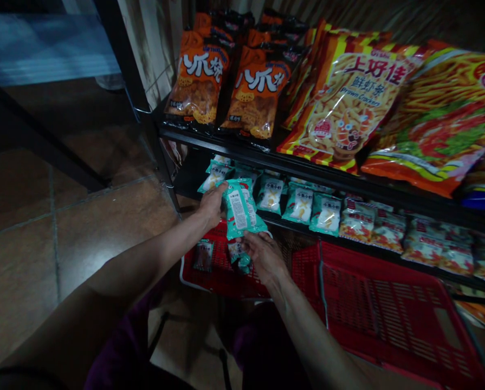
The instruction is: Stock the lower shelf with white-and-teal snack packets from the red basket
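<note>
A: Where is the teal bag (242, 210)?

B: Held up in front of the lower shelf (190, 172), and in this view it overlaps the far side of the red basket (221, 280).

A: How firm is the hold?

B: The left hand (211, 206) grips its upper left side, thumb over the front. The right hand (265, 254) has its fingertips at the bottom edge; I can't tell whether they pinch the bag or only touch it.

A: So what could go wrong?

B: The wrapper looks slick. If the left thumb slackens while the right fingers merely touch, I'd expect the bag to slip, perhaps into the basket, perhaps onto the tiled floor (104, 238).

A: And a tighter squeeze?

B: That might crush whatever is inside or strain a seam.

A: Anything nearby at risk?

B: The row of small bags (298, 203) sits close to the shelf's front edge, so a careless knuckle could knock one off. Above, the prawn cracker bag (343, 108) reaches over its shelf's edge; a bump from below could unsettle it.
</note>
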Available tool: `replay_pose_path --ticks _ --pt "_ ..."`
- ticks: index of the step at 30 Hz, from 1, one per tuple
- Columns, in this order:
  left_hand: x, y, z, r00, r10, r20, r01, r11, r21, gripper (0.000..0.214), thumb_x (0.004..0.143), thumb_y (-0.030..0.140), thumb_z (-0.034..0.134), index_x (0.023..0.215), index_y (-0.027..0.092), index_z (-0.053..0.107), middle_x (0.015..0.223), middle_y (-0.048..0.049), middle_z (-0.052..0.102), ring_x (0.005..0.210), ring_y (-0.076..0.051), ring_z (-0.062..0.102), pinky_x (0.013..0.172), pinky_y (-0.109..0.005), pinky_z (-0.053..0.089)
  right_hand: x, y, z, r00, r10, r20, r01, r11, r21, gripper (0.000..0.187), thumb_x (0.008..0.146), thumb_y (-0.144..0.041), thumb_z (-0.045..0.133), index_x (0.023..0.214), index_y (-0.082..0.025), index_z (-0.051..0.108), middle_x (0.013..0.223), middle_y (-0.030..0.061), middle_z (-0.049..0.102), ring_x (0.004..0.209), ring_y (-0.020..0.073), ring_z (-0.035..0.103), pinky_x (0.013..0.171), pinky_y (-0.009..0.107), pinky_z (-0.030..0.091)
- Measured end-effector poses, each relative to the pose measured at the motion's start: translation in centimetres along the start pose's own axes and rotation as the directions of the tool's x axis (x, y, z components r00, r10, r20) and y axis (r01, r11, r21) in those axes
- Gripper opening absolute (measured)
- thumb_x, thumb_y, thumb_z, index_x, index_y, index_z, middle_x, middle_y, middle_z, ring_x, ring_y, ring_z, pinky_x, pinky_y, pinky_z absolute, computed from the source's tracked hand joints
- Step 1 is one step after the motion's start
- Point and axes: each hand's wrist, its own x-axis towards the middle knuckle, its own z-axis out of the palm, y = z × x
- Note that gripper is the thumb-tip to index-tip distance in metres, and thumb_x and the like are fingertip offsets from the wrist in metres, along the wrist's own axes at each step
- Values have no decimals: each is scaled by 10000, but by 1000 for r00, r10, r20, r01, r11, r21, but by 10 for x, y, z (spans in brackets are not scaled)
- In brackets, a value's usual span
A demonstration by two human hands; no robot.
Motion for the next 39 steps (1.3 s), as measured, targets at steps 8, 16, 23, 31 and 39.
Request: replay_pose_path --ticks 8,16,23,31,39 --pt "3 3 -1 994 -66 -82 65 998 -14 150 759 305 675 746 169 613 664 8 656 563 -125 597 632 -272 488 -4 -1 2 997 -80 24 80 997 -12 322 426 -278 860 556 -174 584 560 -35 643 514 78 588 504 176 465" --pt "3 5 -2 988 -152 9 152 985 -78 160 793 312 644 785 156 612 630 -10 657 530 -136 605 621 -288 521 -2 3 -3 988 -141 64 149 976 -156 296 576 -353 793 807 -206 681 795 -15 697 668 98 627 621 214 504" --pt "4 4 -2 993 -117 34 118 991 -59 153 801 315 631 804 164 616 642 -6 654 560 -144 612 642 -311 525 -1 -3 -3 985 -168 -32 167 986 -24 282 571 -378 801 752 -208 668 739 -17 685 642 103 626 587 220 512" --pt "5 9 -5 998 42 38 -47 990 130 189 676 97 630 841 185 662 641 19 632 582 -114 567 593 -231 446 2 -8 -6 975 -212 -62 214 977 27 280 505 -293 832 725 -202 684 745 -16 708 676 114 633 673 252 521" --pt "18 21 -11 908 299 292 -398 832 386 80 678 230 679 733 196 726 736 8 677 712 -114 565 679 -211 424 7 -8 -16 939 -341 36 342 923 -174 257 594 -335 786 797 -212 689 813 -11 720 731 144 630 732 293 504"
